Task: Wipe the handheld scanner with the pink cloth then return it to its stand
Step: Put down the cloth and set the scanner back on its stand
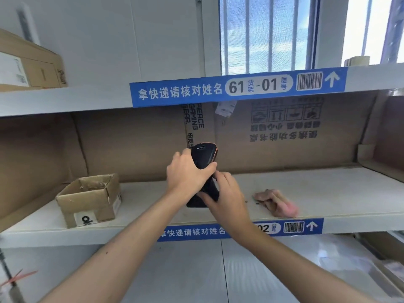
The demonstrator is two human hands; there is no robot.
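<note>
Handheld scanner (204, 159), a black plastic device with an orange side trim, is being held upright over the middle of the white shelf (317, 193), its long axis running nearly vertical with the head uppermost and tilted slightly toward the cardboard backing. The left hand (188, 173) is being wrapped around the upper body of the device, while the right hand (227, 193) is being closed on the lower handle, just above a dark base that is touching the shelf; whether that base is the stand or part of the scanner cannot be told. Both hands are thus grasping the scanner. The crumpled pink cloth (276, 204) is lying loose on the shelf near its front edge, apart from the hands and to the right of them, so the right hand is judged the nearer one for reaching it. A small open cardboard box (89, 202) is sitting toward the left end of the shelf, well apart from the scanner.
</note>
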